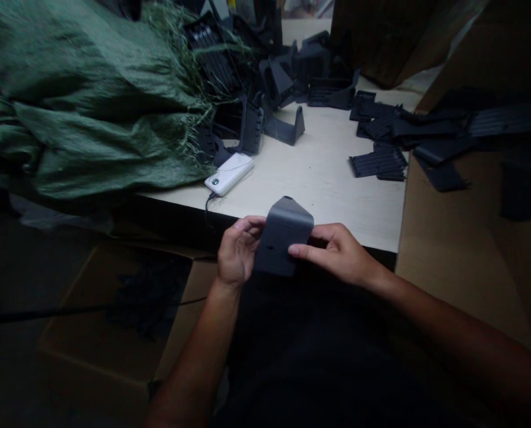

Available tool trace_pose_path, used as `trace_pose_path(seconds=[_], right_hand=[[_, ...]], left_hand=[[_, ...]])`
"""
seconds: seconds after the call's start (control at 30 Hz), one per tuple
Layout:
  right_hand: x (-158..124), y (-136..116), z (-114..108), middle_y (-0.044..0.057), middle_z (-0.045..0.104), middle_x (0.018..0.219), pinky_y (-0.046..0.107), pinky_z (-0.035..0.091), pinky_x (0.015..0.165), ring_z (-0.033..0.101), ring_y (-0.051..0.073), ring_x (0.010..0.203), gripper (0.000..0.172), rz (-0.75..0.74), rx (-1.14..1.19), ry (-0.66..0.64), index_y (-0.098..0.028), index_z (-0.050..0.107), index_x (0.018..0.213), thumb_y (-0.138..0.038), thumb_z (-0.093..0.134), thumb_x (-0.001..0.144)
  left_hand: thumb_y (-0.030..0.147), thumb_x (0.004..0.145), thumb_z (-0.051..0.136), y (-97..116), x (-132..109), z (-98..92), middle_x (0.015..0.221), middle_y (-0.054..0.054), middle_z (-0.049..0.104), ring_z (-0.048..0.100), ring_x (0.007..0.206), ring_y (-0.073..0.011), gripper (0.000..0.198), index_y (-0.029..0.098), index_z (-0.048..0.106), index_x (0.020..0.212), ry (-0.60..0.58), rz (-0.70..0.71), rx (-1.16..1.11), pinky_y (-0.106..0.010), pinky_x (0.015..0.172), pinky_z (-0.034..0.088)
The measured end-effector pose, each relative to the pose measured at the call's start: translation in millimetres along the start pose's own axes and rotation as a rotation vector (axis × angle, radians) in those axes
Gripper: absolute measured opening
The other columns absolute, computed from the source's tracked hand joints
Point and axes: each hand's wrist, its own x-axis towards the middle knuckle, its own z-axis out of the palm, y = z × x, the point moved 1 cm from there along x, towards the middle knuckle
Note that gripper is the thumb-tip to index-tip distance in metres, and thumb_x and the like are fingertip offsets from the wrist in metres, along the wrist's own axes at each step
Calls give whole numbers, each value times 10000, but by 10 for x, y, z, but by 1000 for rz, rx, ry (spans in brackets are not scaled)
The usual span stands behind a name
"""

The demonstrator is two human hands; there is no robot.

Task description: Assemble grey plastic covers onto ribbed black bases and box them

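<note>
Left hand [239,252] and right hand [339,252] grip a dark grey moulded plastic bracket [283,235] from either side, holding it over the near edge of the desk [328,178]. Beyond it lies a white power bank [228,173] with a cable, beside a green woven sack [82,113] at upper left. Black plastic brackets [376,160] lie scattered across the upper right.

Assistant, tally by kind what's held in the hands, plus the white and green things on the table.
grey plastic part: 1
white power bank: 1
green woven sack: 1
Total: 3
</note>
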Motion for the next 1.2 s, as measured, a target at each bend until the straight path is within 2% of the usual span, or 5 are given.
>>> trace_pose_path(seconds=[0.2,0.47,0.7,0.87,1.2], right_hand=[[-49,18,-17,37,786,913,344,558,794,704,229,827,159,-160,-365,-181,-232,816,913,-386,816,873],[-113,157,217,64,758,1184,407,518,1045,672,272,1127,337,-198,-48,121,-229,781,1185,-483,679,988],[-89,211,301,71,730,1330,425,422,1183,635,280,1281,385,-270,-70,118,-215,739,1283,-448,715,977],[-86,236,380,100,700,1371,407,449,1154,632,290,1283,659,-297,-168,184,-188,647,1397,-464,867,840],[-20,201,126,44,771,1037,333,544,885,699,226,971,340,-32,0,-99,-192,784,1087,-492,652,1000]], left_hand=[[467,842,683,-51,149,178,980,-164,814,774,914,-326,373,140,717,1019,-220,-421,-124,-412,831,580],[313,850,625,-80,-8,471,740,-45,778,784,947,-308,113,203,623,872,32,-37,-112,-444,968,563],[337,861,615,-40,-19,412,737,-54,774,782,961,-308,145,194,632,883,20,12,-82,-441,983,550],[329,838,622,-61,-48,467,734,-58,777,786,947,-315,140,194,614,874,63,69,-137,-458,980,549],[287,795,619,-26,58,255,737,-45,764,769,789,-258,95,196,646,802,196,-237,-454,-428,891,587]])
